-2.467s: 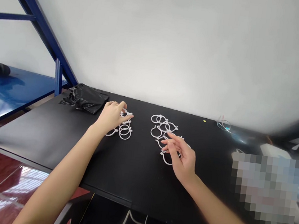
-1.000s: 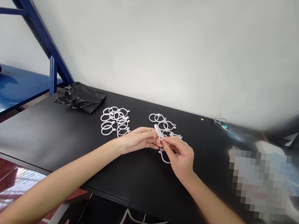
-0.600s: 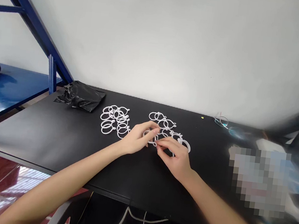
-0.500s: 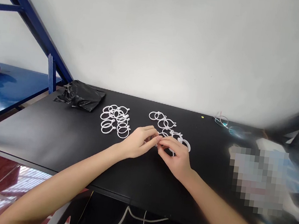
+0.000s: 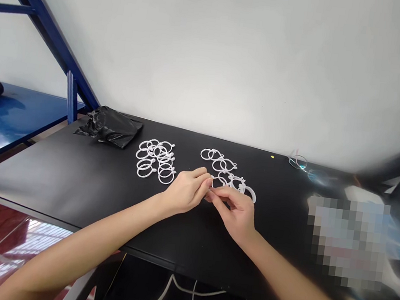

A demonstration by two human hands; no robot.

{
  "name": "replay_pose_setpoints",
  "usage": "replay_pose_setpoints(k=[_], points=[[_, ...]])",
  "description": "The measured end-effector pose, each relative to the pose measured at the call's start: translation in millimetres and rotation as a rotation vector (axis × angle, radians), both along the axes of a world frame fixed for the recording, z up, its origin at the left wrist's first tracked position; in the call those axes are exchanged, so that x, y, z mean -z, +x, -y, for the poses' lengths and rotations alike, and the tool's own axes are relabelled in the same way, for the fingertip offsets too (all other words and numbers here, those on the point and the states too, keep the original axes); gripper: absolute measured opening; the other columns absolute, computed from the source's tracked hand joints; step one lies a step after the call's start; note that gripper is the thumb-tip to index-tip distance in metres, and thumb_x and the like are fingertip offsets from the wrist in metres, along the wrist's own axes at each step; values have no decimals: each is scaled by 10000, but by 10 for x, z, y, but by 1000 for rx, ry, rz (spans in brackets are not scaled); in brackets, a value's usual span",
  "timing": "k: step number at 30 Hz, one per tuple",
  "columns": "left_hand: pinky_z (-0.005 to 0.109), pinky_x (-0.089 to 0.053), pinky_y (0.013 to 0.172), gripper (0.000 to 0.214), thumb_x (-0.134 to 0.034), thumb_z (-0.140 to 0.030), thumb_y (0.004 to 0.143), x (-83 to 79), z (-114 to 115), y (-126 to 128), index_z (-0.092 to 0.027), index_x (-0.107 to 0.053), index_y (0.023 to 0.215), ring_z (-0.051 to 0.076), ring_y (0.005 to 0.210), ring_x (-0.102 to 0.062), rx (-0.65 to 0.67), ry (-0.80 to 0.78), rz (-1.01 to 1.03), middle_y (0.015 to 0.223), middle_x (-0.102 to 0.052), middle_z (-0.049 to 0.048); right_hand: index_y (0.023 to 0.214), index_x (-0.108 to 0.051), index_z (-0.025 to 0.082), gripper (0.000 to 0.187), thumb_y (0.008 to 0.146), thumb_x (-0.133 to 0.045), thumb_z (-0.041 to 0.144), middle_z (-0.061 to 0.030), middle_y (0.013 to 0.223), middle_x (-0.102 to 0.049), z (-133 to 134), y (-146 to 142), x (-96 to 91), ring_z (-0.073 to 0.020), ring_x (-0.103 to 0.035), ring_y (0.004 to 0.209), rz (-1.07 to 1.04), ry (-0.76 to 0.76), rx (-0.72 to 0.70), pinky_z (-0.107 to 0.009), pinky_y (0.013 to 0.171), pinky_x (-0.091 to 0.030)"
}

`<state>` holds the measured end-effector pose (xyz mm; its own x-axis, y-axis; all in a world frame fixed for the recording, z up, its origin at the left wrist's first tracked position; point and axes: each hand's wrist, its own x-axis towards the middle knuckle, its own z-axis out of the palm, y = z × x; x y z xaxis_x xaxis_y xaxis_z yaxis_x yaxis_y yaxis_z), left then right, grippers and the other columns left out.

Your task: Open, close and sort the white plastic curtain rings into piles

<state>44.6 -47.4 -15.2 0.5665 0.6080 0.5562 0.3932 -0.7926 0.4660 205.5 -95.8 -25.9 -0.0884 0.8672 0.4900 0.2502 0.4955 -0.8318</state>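
Observation:
My left hand (image 5: 188,190) is closed, its fingers curled in and the thumb on top, over the black table. My right hand (image 5: 238,210) meets it with thumb and index finger pinched at the left fingertips. Between them is a white curtain ring, almost wholly hidden by the fingers. Just beyond my hands, a loose row of white curtain rings with small eyelets (image 5: 227,166) runs across the table, some overlapping. Further left lies a second group of white curtain rings (image 5: 164,167), piled partly over one another.
A crumpled black plastic bag (image 5: 113,127) lies at the back left of the black table (image 5: 109,178). Eyeglasses (image 5: 298,162) rest near the wall at right, with a blurred-out package (image 5: 348,246) in front. A blue metal frame (image 5: 50,29) rises at left. Cables (image 5: 164,291) hang below.
My left fingers have curled in more tightly, and my right fingertips have shifted slightly down and left. White ring parts seen earlier under my hands are now hidden. Both ring groups lie as before.

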Motion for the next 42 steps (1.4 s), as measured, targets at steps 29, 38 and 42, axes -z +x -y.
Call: replay_pose_setpoints(k=[29,38,42], points=[[400,-443,847,349,-522,-505,893,-155,-757,-898,-173,-620,848,261,896,-617,-623,-29,-274,881,-695,80,966,-688,246,220,750,-731,255,-64,955,-746,-328,263,154,-332,-627,1060,523,109,282,-631,1009,-392],[324,-556,801,444,-589,-391,900,-107,-93,-24,-201,-493,1289,179,940,-648,176,-638,206,1143,-635,96,1164,-616,270,321,857,-657,186,-69,1057,-679,-129,119,-16,-208,-653,884,157,239,188,-383,756,-579],[342,-570,817,378,-578,-361,914,-19,-33,87,-192,-520,1247,174,911,-672,338,-961,471,1108,-642,95,1189,-585,273,334,873,-621,170,-70,1079,-643,-111,90,22,-210,-647,955,31,153,100,-390,799,-593]])
